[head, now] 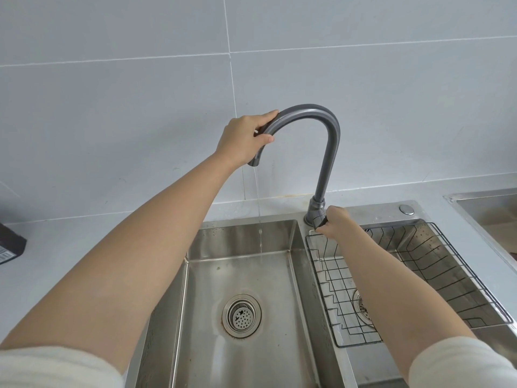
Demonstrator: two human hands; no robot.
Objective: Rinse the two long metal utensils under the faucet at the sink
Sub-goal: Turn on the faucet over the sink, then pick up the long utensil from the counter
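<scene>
A grey gooseneck faucet [327, 152] rises between the two steel basins. My left hand [243, 137] is closed around the faucet's spout near its outlet, which hangs over the left basin [279, 317]. A thin stream of water [258, 217] runs from the outlet down into that basin. My right hand [334, 222] grips the faucet handle [320, 221] at the base. No long metal utensils show anywhere in view.
A black wire rack [458, 264] sits in the right basin over its drain. The left basin has a round strainer drain [241, 315]. A dark box [9, 243] lies on the counter at far left. Another steel sink edge [481, 197] shows at far right.
</scene>
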